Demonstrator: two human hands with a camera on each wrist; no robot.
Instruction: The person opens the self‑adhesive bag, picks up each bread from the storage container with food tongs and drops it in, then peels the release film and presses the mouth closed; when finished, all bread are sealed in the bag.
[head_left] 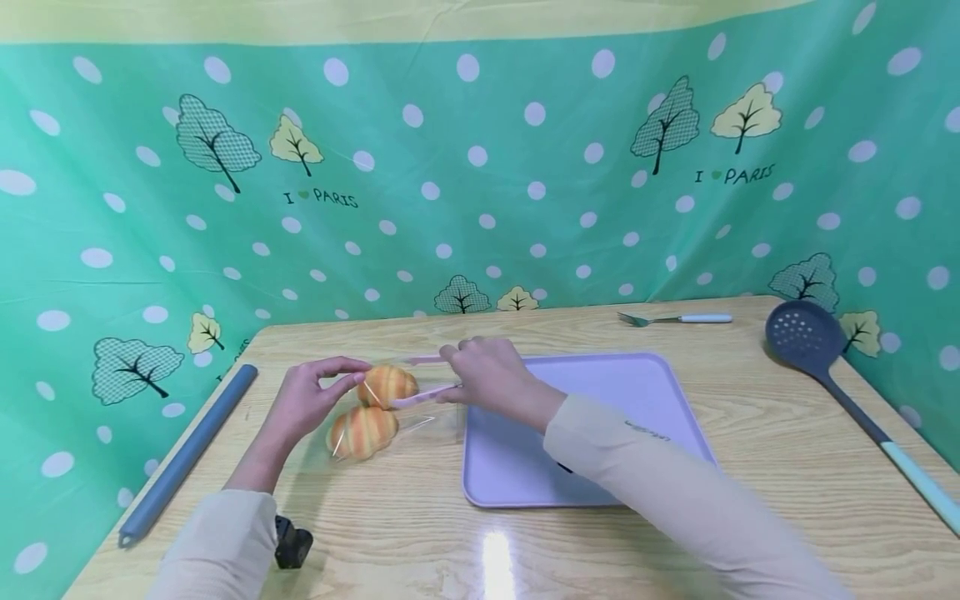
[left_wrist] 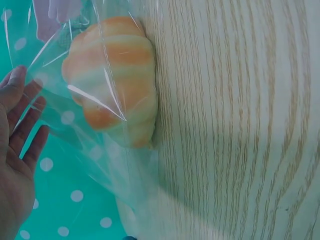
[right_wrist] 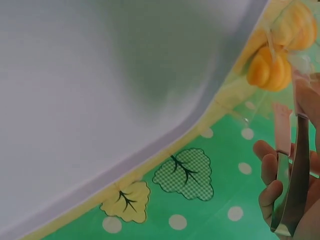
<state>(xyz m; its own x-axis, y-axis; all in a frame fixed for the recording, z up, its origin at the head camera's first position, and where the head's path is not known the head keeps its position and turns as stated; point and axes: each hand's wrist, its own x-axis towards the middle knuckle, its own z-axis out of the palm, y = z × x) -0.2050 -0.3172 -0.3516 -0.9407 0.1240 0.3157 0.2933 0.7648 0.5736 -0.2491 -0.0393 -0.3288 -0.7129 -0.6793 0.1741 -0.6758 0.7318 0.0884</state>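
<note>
Two striped croissant-shaped breads lie inside a clear plastic bag on the table, the upper bread (head_left: 388,385) just behind the lower bread (head_left: 363,433). With thumb and fingers my left hand (head_left: 311,404) pinches the edge of the clear bag (left_wrist: 65,105). My right hand (head_left: 491,375) grips metal tongs (right_wrist: 300,170) with pink tips. The arms of the tongs are spread, and their tips point left toward the upper bread, one on its near side and one behind. Whether the tips touch the bread is hard to tell through the plastic.
A lavender tray (head_left: 615,392) lies under my right forearm. Behind it is a fork (head_left: 675,319). A slotted skimmer (head_left: 806,333) lies at the right edge, a grey-blue rod (head_left: 187,458) at the left. A small black object (head_left: 291,542) shows near my left sleeve.
</note>
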